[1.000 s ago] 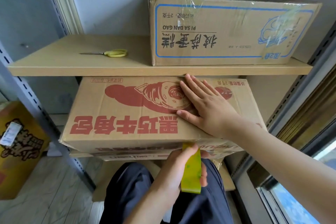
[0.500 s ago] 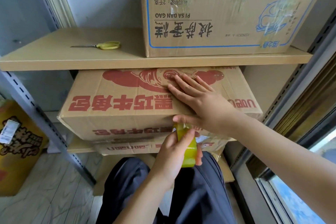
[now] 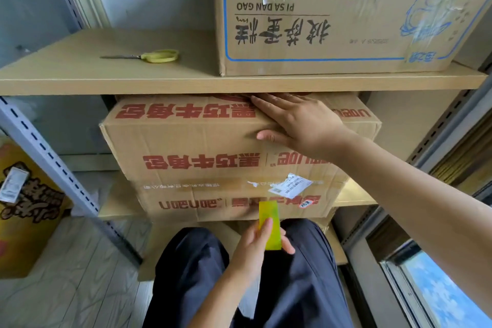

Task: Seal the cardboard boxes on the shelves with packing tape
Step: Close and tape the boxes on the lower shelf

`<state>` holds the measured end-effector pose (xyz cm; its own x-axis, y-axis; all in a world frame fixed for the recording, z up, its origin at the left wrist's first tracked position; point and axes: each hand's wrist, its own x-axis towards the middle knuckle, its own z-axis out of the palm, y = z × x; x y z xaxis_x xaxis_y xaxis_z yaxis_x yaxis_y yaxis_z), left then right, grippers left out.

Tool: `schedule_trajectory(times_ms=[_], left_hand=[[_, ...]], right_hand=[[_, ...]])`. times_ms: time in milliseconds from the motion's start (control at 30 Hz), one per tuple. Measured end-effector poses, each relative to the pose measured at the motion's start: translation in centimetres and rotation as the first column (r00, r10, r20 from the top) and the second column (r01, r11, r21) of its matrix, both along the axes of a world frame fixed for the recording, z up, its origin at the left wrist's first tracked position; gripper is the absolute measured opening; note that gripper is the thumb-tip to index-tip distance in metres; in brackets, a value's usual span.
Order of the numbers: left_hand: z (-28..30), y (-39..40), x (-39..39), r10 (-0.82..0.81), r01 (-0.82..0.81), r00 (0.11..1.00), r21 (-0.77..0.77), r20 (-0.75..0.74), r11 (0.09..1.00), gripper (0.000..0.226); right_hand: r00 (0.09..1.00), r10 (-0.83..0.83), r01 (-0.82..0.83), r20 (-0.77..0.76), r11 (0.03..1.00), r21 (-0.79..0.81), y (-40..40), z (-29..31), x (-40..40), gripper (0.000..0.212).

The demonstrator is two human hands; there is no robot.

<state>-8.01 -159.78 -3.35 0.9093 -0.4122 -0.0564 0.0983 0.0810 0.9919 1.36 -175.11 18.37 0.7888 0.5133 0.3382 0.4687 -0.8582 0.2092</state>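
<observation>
A cardboard box with red print [image 3: 186, 138] sits on the middle shelf, stacked on a second red-printed box [image 3: 202, 204]. My right hand [image 3: 298, 120] lies flat on the top front edge of the upper box, fingers under the shelf above, thumb on the front face. My left hand [image 3: 255, 247] holds a yellow-green roll of packing tape [image 3: 270, 224] edge-on, low in front of the lower box, above my lap. A blue-printed box [image 3: 332, 16] with clear tape on it stands on the upper shelf [image 3: 133, 82].
Yellow-handled scissors [image 3: 157, 56] lie on the upper shelf, left of the blue-printed box. A grey perforated shelf upright [image 3: 50, 157] slants down at the left. A yellow printed carton [image 3: 24, 208] stands on the floor at the far left. A window [image 3: 439, 287] is at lower right.
The red-printed box has slid back level under the upper shelf with my right hand on it. My left hand with the tape roll has dropped from the box's front edge toward my lap.
</observation>
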Motion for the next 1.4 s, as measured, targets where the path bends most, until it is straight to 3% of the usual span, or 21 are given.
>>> schedule_trajectory(times_ms=[133,333,567,700,833,900,967,1033,1167,1300,1400], left_hand=[[-4.3,0.1,1.7,0.066,-0.051,0.994,0.153,-0.092,0.987,0.068],[-5.3,-1.0,1.3,-0.059,0.082,0.991,0.198,-0.118,0.977,0.039],[-8.0,-2.0,6.4,-0.007,0.086,0.959,0.267,-0.282,0.960,0.056],[-6.7,-2.2,7.9,0.036,0.065,0.917,0.237,-0.397,0.969,0.053],[-6.4,-2.6,8.3,0.227,-0.115,0.824,0.240,-0.519,0.964,0.059],[-6.8,-2.5,8.3,0.377,-0.235,0.799,0.332,-0.469,0.913,0.082],[-6.4,-2.2,8.0,0.475,-0.329,0.783,0.381,-0.401,0.864,0.085],[-6.4,-1.8,7.8,0.472,-0.346,0.787,0.349,-0.397,0.871,0.073],[-7.6,-0.8,6.6,0.360,-0.332,0.809,0.145,-0.465,0.932,0.097],[-6.7,0.3,3.5,0.294,-0.323,0.847,0.010,-0.444,0.946,0.060],[-6.5,1.5,1.3,0.301,-0.342,0.835,-0.007,-0.461,0.940,0.049]], right_hand=[[0.999,-0.033,0.033,0.025,0.999,-0.028,0.0,0.0,0.8,0.077],[0.994,-0.027,0.034,0.103,0.997,-0.067,-0.3,-0.3,3.0,0.078],[0.976,-0.012,0.022,0.216,0.999,-0.040,-0.4,-1.6,3.5,0.076],[0.966,0.001,0.007,0.260,1.000,-0.028,-0.4,-1.9,3.5,0.075],[0.954,0.062,-0.060,0.293,0.998,-0.013,-0.2,-2.0,3.1,0.071],[0.949,0.095,-0.094,0.300,0.995,-0.016,-0.1,-2.1,2.6,0.069],[0.949,0.109,-0.109,0.296,0.994,-0.017,0.0,-2.2,2.0,0.068],[0.944,0.113,-0.114,0.310,0.993,-0.017,0.1,-2.0,1.4,0.068],[0.936,0.134,-0.137,0.326,0.990,-0.013,0.5,-1.7,0.5,0.066],[0.940,0.146,-0.148,0.309,0.989,-0.018,0.7,-1.0,-0.6,0.069],[0.947,0.143,-0.164,0.286,0.985,0.049,1.1,0.2,-0.7,0.068]])
